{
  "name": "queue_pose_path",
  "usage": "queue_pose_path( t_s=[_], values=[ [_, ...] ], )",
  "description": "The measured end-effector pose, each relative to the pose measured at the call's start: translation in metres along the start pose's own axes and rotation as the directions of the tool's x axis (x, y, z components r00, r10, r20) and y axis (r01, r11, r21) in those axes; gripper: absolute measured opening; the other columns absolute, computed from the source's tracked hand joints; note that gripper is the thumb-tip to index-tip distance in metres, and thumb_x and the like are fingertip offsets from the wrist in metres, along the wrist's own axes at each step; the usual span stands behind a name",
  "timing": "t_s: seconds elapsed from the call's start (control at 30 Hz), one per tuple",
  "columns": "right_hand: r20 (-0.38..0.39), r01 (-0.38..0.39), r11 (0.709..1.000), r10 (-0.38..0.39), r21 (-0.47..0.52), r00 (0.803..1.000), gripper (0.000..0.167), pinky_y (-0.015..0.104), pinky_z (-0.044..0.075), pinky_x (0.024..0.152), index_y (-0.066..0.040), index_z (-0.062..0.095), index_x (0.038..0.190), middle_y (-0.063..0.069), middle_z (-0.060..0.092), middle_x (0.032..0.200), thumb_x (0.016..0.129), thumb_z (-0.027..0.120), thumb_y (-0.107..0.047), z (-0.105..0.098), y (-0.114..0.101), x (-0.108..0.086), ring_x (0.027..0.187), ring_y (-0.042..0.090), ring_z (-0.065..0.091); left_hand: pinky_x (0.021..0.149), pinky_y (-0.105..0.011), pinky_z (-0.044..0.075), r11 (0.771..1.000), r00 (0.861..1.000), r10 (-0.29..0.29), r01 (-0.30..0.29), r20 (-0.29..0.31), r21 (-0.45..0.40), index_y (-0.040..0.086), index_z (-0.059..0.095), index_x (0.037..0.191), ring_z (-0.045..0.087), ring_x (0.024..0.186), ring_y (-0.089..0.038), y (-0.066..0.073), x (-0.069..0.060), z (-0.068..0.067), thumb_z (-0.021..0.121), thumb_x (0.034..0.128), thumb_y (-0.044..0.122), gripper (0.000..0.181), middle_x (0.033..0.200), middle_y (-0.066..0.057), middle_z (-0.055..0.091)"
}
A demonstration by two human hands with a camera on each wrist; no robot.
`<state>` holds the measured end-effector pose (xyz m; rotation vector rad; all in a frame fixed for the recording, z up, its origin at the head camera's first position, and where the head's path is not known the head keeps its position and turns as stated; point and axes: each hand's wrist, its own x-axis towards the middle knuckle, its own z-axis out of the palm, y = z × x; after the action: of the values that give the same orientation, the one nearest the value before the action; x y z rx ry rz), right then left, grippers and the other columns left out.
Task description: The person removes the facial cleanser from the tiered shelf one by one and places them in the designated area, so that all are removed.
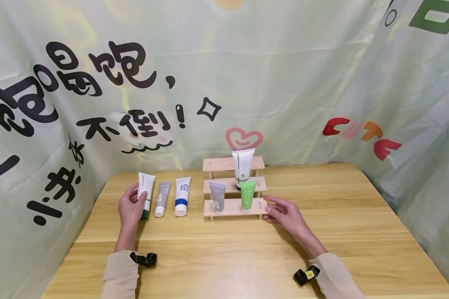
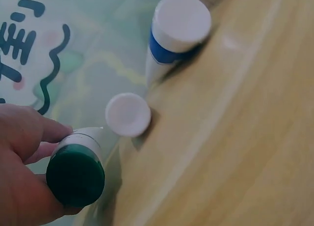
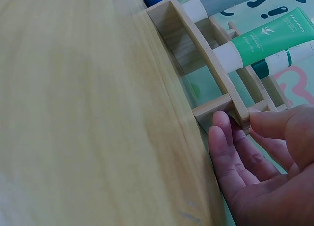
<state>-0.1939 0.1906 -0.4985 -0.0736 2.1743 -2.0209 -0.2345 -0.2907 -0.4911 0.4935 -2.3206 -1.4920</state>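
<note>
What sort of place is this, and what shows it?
Looks like a curtained-off tabletop booth, perhaps for filming or demos: pale green printed fabric hangs behind and beside a light wood-grain table, where a three-tier pale wooden stand displays plastic squeeze tubes.

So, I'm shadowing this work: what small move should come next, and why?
Perhaps lift the tube in the left hand toward the rack: that hand grips it, three tubes stand there, and the top step holds none.
</note>
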Motion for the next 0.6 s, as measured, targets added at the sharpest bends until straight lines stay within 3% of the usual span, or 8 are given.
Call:
queue_pose_path(
  t_s=[0.1, 0.2, 0.33, 0.6],
  values=[
    [-0.005, 0.002, 1.0, -0.002, -0.003, 1.0, 0.047, 0.034, 0.061, 0.083, 0.003, 0.051, 0.147, 0.029, 0.068, 0.12, 0.102, 0.061, -0.003, 0.001, -0.001, 0.0, 0.095, 0.032, 0.073, 0.087, -0.027, 0.047, 0.999, 1.0, 0.022, -0.022, 0.001, 0.035, 0.005, 0.053, 0.148, 0.057, 0.115, -0.034, -0.004, 0.002, 0.001, 0.063, 0.1021, 0.013, 0.047, 0.136, -0.028, 0.057],
    [-0.006, 0.001, 1.0, -0.001, -0.005, 1.0, 0.046, 0.034, 0.061, 0.082, 0.003, 0.051, 0.147, 0.028, 0.068, 0.12, 0.102, 0.061, -0.003, 0.001, -0.002, 0.001, 0.095, 0.032, 0.073, 0.093, -0.04, 0.049, 0.996, 0.999, 0.041, -0.042, 0.013, 0.081, 0.002, 0.051, 0.147, 0.058, 0.115, -0.037, -0.008, 0.003, 0.003, 0.061, 0.103, 0.013, 0.046, 0.134, -0.031, 0.058],
    [0.0, 0.001, 1.0, -0.001, -0.002, 1.0, 0.047, 0.034, 0.061, 0.083, 0.003, 0.051, 0.147, 0.028, 0.068, 0.12, 0.102, 0.061, -0.003, 0.001, -0.001, 0.001, 0.095, 0.031, 0.073, 0.1, -0.052, 0.048, 0.991, 0.999, 0.036, -0.039, 0.032, 0.125, -0.001, 0.049, 0.147, 0.056, 0.118, -0.04, -0.012, 0.004, 0.003, 0.057, 0.1048, 0.016, 0.046, 0.136, -0.032, 0.057],
    [-0.002, -0.003, 1.0, 0.003, -0.005, 1.0, 0.046, 0.034, 0.061, 0.082, 0.003, 0.05, 0.147, 0.028, 0.068, 0.12, 0.102, 0.061, -0.003, 0.001, -0.001, 0.001, 0.094, 0.031, 0.073, 0.097, -0.048, 0.044, 0.986, 0.999, -0.025, 0.021, 0.02, 0.166, -0.002, 0.053, 0.144, 0.051, 0.112, -0.036, -0.012, 0.005, -0.003, 0.049, 0.1086, 0.023, 0.043, 0.132, -0.026, 0.057]
  ],
)
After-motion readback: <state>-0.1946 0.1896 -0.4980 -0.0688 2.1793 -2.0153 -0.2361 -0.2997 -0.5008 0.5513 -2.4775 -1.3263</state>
